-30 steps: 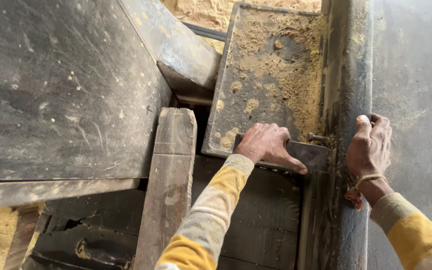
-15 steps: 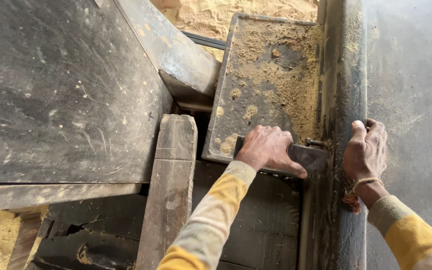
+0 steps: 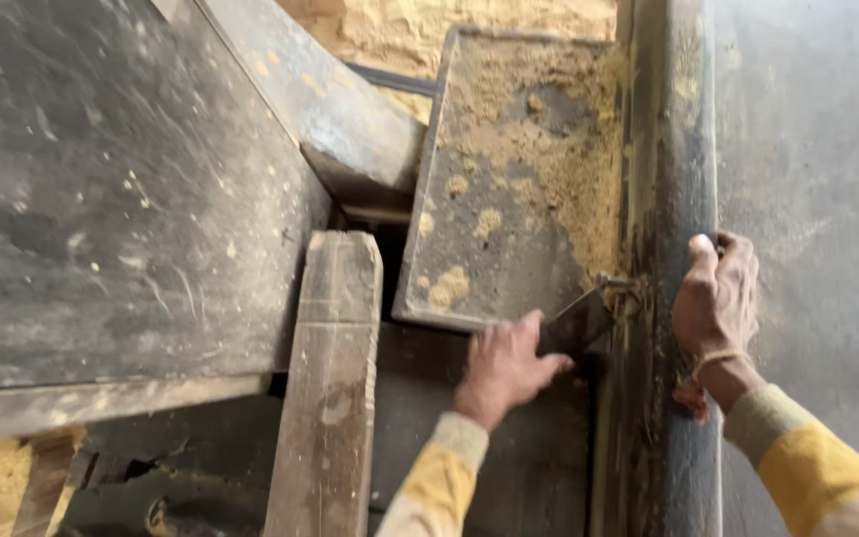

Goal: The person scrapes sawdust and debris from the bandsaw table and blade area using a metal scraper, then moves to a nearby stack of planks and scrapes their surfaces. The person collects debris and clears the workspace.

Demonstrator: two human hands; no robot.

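My left hand (image 3: 504,366) grips the near end of a small dark metal plate (image 3: 581,320). This plate sits at the front corner of a sawdust-covered metal tray (image 3: 509,209), by a bolt (image 3: 613,283). My right hand (image 3: 718,298) is wrapped around the edge of a tall dark metal post (image 3: 670,169), just right of that bolt. A band circles the right wrist. Both arms wear yellow and cream sleeves.
A big scratched metal sheet (image 3: 111,199) slopes across the left. A worn wooden beam (image 3: 335,388) stands between it and my left arm. A grey angled chute (image 3: 330,99) runs to the tray's far left. Sawdust (image 3: 449,30) is piled behind, and a grey wall (image 3: 827,179) is on the right.
My left hand has slid down toward me, from on top of the small plate to its near end, and the plate now shows tilted. The right hand stays on the post.
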